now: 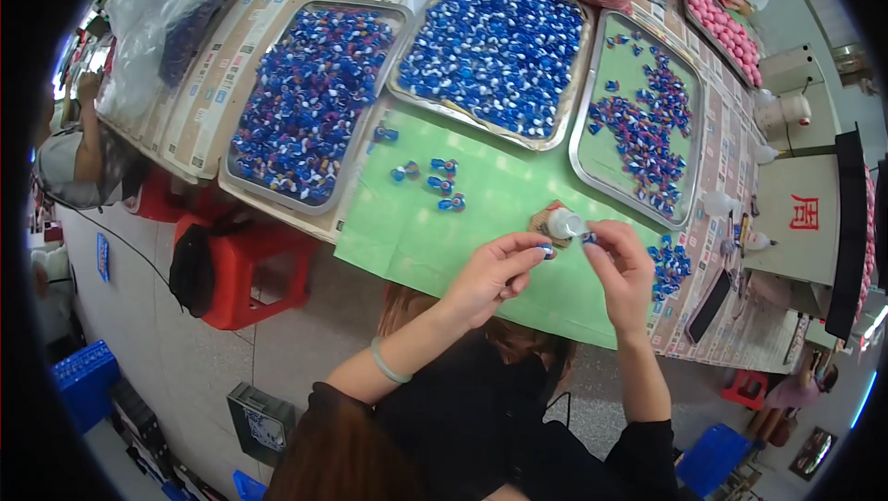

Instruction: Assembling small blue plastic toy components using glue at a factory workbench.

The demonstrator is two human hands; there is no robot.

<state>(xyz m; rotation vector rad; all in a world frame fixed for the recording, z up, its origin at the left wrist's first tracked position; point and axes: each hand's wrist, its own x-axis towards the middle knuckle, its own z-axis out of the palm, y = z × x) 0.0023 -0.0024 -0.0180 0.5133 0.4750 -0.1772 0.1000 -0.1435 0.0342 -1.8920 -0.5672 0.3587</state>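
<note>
My left hand [499,272] pinches a small blue-and-white plastic piece [547,250] between thumb and fingertips. Opposite it, my right hand [623,270] has thumb and forefinger closed on a small blue piece [589,237], mostly covered by the fingers. Just beyond my fingertips a small white bottle [565,222] with a clear top stands on a brownish block [539,221]. A green sheet [407,247] lies below both hands. Several small blue, white and red pieces [446,185] rest on it, left of the bottle. More of them form a pile [672,268] right of my right hand.
Metal trays stand behind: a left one [225,168] and a middle one [407,98] full of blue pieces, a right one [597,177] partly filled. A black bar [710,305] and a grey machine [786,214] are at right. A red stool [231,270] stands left; another person [88,145] sits beyond.
</note>
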